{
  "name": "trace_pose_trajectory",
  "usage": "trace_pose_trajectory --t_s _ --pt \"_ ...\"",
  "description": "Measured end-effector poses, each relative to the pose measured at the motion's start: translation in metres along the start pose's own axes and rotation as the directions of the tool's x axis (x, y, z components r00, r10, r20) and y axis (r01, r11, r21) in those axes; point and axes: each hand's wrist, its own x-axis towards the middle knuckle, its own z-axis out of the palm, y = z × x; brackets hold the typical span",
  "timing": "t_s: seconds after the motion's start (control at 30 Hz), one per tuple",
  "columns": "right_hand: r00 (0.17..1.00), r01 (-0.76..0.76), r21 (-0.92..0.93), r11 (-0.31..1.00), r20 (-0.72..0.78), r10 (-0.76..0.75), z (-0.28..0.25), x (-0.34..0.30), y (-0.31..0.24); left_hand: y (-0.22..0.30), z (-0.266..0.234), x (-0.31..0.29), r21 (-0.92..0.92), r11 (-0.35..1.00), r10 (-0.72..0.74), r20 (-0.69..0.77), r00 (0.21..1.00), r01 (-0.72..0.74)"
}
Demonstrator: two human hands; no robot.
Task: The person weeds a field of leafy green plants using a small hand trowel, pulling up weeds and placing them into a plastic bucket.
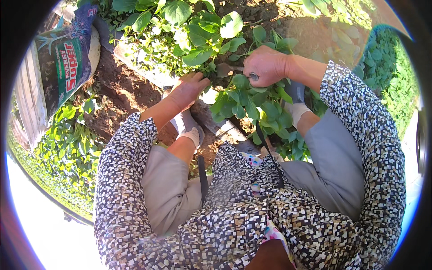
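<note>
My right hand (pixel 268 66) is closed in a fist around the handle of a small hand trowel (pixel 223 69). The round end of its handle shows at the fist, and its flat blade points left, close to the soil. Broad-leaved green plants (pixel 245 101) grow just below this hand, with more large leaves (pixel 198 33) above. My left hand (pixel 188 89) reaches into low small-leaved weeds (pixel 168 63), left of the blade. Its fingers are bent together there, and the fingertips are partly hidden by leaves.
A dark printed plastic sack (pixel 67 63) stands at the upper left beside a pale ribbed board (pixel 30 90). Brown soil (pixel 112 94) lies left of my left hand. My shoes (pixel 186 121) rest among the plants, near a pale slab (pixel 144 72). More greenery (pixel 67 148) grows at left.
</note>
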Motion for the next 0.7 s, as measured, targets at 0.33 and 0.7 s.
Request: trace_pose_trajectory --t_s 0.33,0.7 --pt "0.883 -0.295 0.944 0.146 0.211 0.419 0.057 0.010 -0.053 -0.019 -0.020 -0.011 -0.393 0.864 -0.360 -0.043 0.932 0.315" --pt "0.904 -0.174 0.344 0.923 -0.315 0.288 0.034 -0.055 -0.034 -0.007 -0.038 -0.005 -0.818 0.487 -0.462 0.055 0.885 0.305"
